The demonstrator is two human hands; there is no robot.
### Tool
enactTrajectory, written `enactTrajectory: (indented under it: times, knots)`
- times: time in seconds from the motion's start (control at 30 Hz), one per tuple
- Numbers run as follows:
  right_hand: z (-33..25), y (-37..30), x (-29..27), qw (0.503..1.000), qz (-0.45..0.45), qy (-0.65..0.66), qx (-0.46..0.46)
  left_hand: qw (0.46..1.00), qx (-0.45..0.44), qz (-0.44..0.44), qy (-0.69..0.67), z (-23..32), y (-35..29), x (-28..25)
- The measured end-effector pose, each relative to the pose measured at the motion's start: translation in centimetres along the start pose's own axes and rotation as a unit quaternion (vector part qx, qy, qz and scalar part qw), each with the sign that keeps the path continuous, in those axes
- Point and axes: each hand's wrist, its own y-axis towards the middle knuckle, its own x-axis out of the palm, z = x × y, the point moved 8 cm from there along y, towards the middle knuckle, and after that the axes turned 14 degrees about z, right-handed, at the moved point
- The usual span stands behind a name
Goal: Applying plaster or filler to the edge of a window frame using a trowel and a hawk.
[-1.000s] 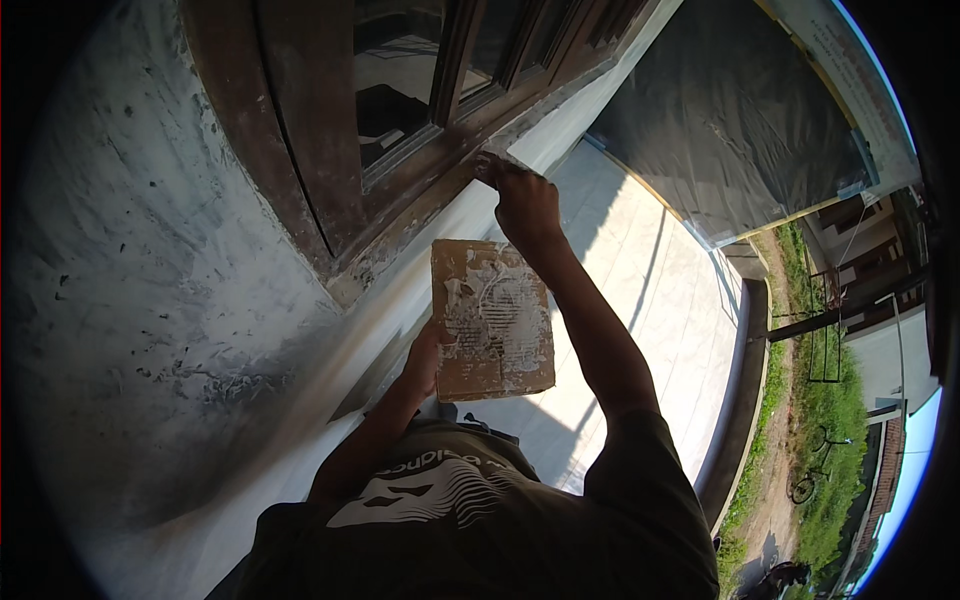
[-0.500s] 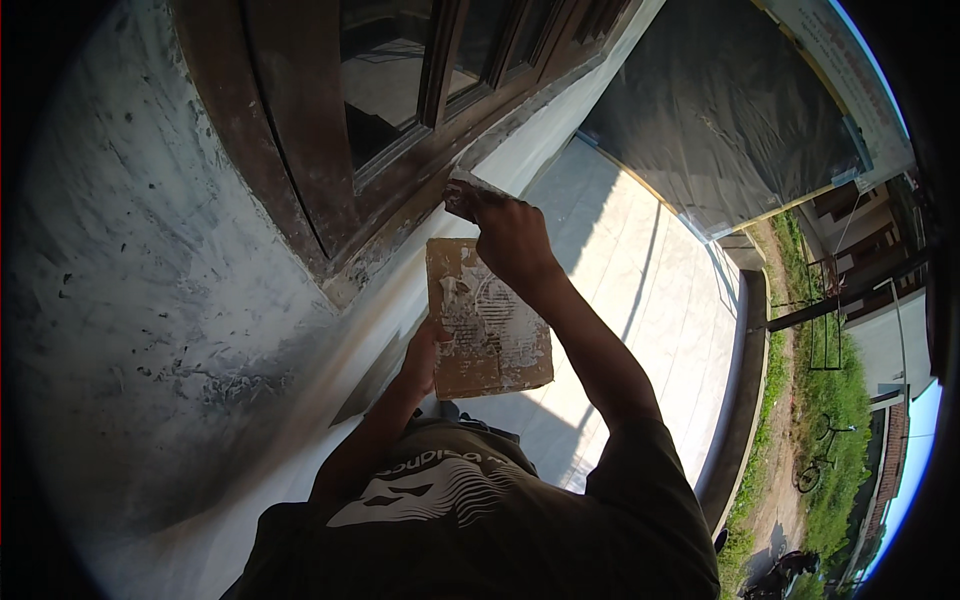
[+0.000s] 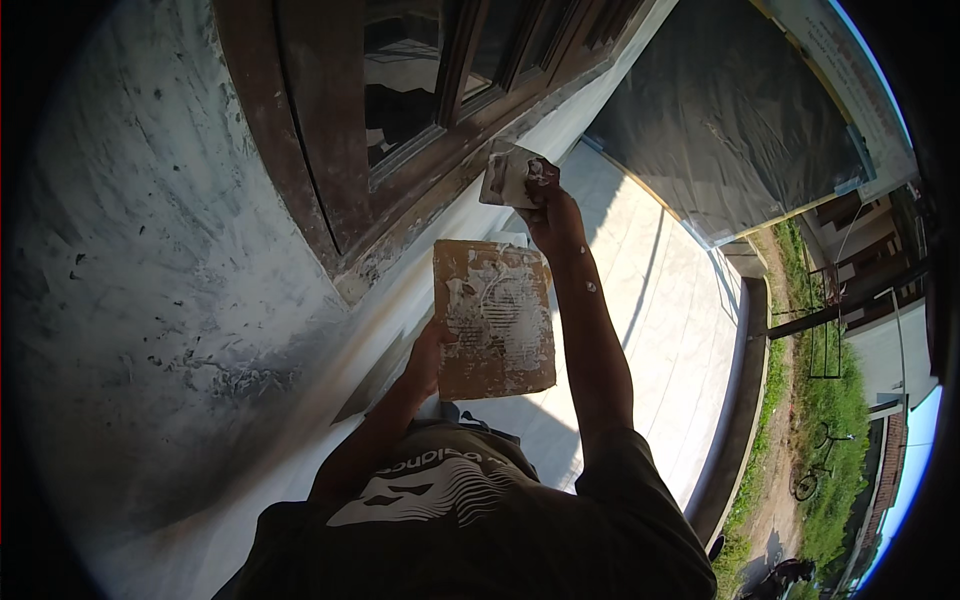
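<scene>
My left hand [image 3: 430, 350] grips the left edge of a brown, board-like rectangle [image 3: 497, 350], whose face is smeared with white paste. Farther out, my right hand [image 3: 556, 222] is closed on a small flat scraper [image 3: 512, 176] crusted with the same pale paste. The scraper's broad face shows, with a dark, smeared patch near my fingers. It is beside the lower edge of a brown wooden window frame [image 3: 400, 215]; whether it touches the wall there I cannot tell. White spots of paste dot my right forearm.
On the left rises a patchy grey-white wall [image 3: 150, 300]. Glass panes [image 3: 400, 90] sit in the frame above. A pale tiled floor [image 3: 660, 330] spreads to the right, ending at a low curved wall [image 3: 735, 450]. Dark plastic sheeting [image 3: 730, 120] hangs beyond; a bicycle [image 3: 820, 462] stands outside.
My right hand has moved slightly right and turned, so the scraper's broad face now shows. The brown board has stayed almost in place. The view has shifted a little.
</scene>
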Motion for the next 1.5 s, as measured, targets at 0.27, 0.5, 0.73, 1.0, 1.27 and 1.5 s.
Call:
enactTrajectory:
  times: [0.27,0.5,0.73,1.0,1.27,1.5]
  knots:
    - [2.4,0.5,-0.3,0.997,0.074,-0.01,-0.002,1.0,0.012,-0.009,0.005,-0.1,-0.1,0.0]
    - [3.2,-1.4,-1.0,0.99,0.137,0.02,0.033,1.0,0.007,0.005,0.007,-0.2,0.1,0.0]
    - [4.4,-3.9,-3.3,0.99,0.123,0.016,0.071,1.0,-0.011,-0.013,-0.021,-0.8,1.0,-0.6]
    - [2.4,-3.2,0.9,0.979,0.146,0.138,-0.044,1.0,-0.017,-0.013,-0.017,-0.5,0.9,0.2]
    - [4.0,-2.8,0.4,0.978,0.191,0.061,-0.054,0.999,-0.016,-0.022,-0.033,-0.7,0.6,0.8]
    - [1.8,-6.9,-0.3,0.982,0.169,0.051,-0.068,0.999,-0.03,-0.017,-0.032,-0.3,0.4,0.1]
